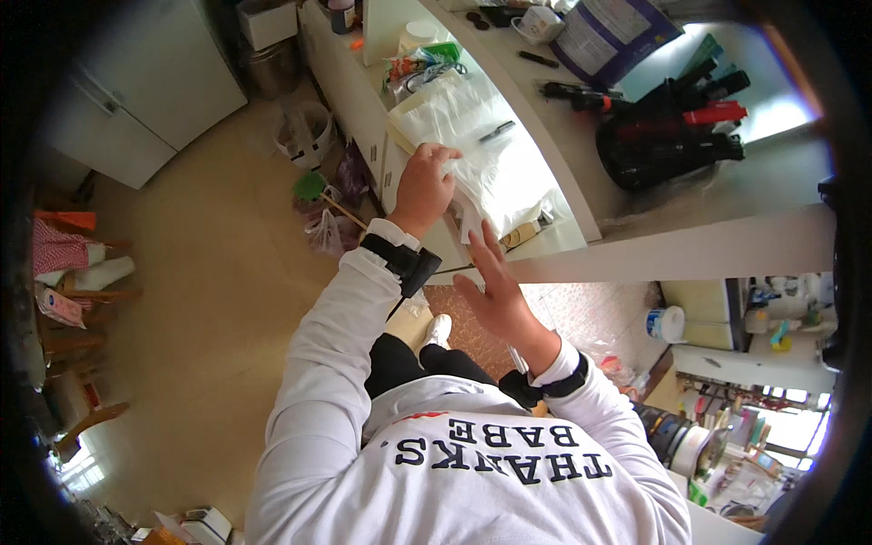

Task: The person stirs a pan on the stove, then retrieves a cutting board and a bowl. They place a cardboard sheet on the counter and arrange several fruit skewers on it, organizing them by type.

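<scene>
My left hand (424,189) is at the near edge of a thin, crumpled translucent plastic sheet or bag (487,167) on a white cabinet shelf (560,235). Its fingers curl over the plastic; whether they pinch it is unclear. Lower and to the right, my right hand (501,300) has its fingers spread and nothing in it, fingertips close to the plastic's lower edge. A dark pen (496,131) lies on the plastic. Beside the lower corner sits a tan roll-like item (520,235), partly covered.
Packets (419,63) and a white-lidded jar (417,34) stand farther along the shelf. On the upper ledge is a black pen holder (633,146) with several pens, beside a purple package (606,41). Below left are a white bucket (320,126) and plastic bags (327,231).
</scene>
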The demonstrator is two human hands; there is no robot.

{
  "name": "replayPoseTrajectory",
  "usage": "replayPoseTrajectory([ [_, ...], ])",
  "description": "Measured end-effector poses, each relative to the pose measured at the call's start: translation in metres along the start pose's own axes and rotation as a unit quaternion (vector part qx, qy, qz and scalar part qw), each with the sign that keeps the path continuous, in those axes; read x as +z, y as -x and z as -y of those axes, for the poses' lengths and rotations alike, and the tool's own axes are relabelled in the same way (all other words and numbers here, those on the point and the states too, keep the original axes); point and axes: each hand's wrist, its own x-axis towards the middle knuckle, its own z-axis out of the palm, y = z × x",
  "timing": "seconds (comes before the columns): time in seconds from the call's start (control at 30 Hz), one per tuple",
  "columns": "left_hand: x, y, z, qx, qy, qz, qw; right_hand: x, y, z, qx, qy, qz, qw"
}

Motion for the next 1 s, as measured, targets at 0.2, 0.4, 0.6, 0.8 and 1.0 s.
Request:
replayPoseTrajectory([
  [0.2, -0.007, 0.002, -0.013, 0.143, 0.051, 0.128, 0.980, 0.025, -0.015, -0.035, 0.075, -0.096, -0.133, 0.984],
  [0.4, 0.003, -0.026, 0.000, 0.112, 0.094, 0.149, 0.978, 0.034, -0.035, -0.021, 0.147, -0.025, -0.238, 0.960],
  [0.6, 0.014, -0.048, 0.014, -0.105, 0.271, 0.149, 0.945, 0.019, -0.062, 0.003, 0.159, 0.351, -0.195, 0.902],
  [0.8, 0.012, -0.043, 0.025, -0.161, 0.230, 0.037, 0.959, 0.023, -0.088, -0.018, 0.230, 0.424, -0.241, 0.842],
  [1.0, 0.021, -0.027, 0.035, -0.138, 0.189, -0.009, 0.972, 0.034, -0.107, -0.041, 0.291, 0.428, -0.297, 0.803],
])
